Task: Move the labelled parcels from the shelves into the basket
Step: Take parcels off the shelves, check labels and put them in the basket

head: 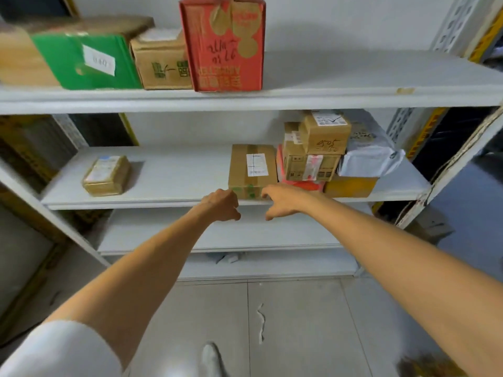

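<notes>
Parcels fill the grey shelves. One brown box (253,170) with a white label stands at the front of the middle shelf (177,178). Two bare arms reach out to it. The left hand (221,205) is by its bottom left corner, fingers curled in, holding nothing. The right hand (283,202) is at its bottom right corner, fingers loose, thumb apart; I cannot tell if it touches. A pile of boxes (318,156) stands just beside it. A small flat parcel (106,175) lies well apart on the left.
</notes>
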